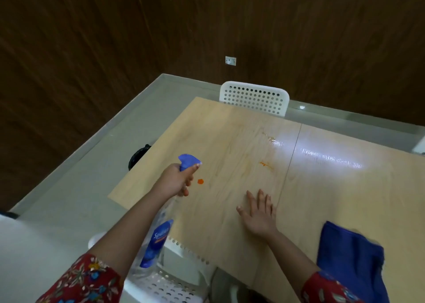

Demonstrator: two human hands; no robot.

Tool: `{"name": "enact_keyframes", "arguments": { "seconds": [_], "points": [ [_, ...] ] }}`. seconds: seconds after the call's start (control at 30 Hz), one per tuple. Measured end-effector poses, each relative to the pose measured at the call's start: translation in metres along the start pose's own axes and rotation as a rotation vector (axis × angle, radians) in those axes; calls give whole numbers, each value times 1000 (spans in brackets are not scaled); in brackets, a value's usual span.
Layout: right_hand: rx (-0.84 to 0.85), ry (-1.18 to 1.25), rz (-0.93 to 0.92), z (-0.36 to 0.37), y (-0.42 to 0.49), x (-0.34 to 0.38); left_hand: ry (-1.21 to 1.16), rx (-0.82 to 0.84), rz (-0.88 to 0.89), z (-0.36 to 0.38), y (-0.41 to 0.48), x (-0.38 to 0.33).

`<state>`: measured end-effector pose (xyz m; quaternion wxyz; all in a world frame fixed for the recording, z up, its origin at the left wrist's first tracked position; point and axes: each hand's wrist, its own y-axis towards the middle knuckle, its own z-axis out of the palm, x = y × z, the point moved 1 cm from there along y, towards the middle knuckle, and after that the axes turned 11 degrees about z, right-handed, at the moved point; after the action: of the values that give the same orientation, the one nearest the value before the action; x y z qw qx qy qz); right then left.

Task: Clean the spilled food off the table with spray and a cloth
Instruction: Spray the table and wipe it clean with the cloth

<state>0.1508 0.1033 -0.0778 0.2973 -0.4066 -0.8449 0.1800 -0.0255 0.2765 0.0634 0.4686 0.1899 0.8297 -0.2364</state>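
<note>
My left hand [175, 180] grips a clear spray bottle [153, 245] by its neck, fingers round the trigger. Its blue nozzle [188, 161] points over the light wooden table [333, 187]. An orange blob of spilled food [200, 181] lies just right of that hand. An orange smear [266, 164] sits farther out, and a pale wet smear [271, 138] beyond it. My right hand [258, 213] rests flat on the table, fingers straight, holding nothing. A blue cloth [351, 259] lies crumpled on the table's near right part, apart from my right hand.
A white perforated chair [254, 98] stands at the table's far edge. Another white perforated chair [170, 279] is tucked in at the near edge, below the bottle. A dark round object [138, 156] sits on the floor left of the table. Wood-panelled walls enclose the corner.
</note>
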Motion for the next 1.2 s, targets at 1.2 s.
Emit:
{"name": "enact_keyframes", "arguments": {
  "seconds": [1.2],
  "points": [
    [170,461,42,-39,-32,1,77,284,-70,-1,-72,28]
  ]
}}
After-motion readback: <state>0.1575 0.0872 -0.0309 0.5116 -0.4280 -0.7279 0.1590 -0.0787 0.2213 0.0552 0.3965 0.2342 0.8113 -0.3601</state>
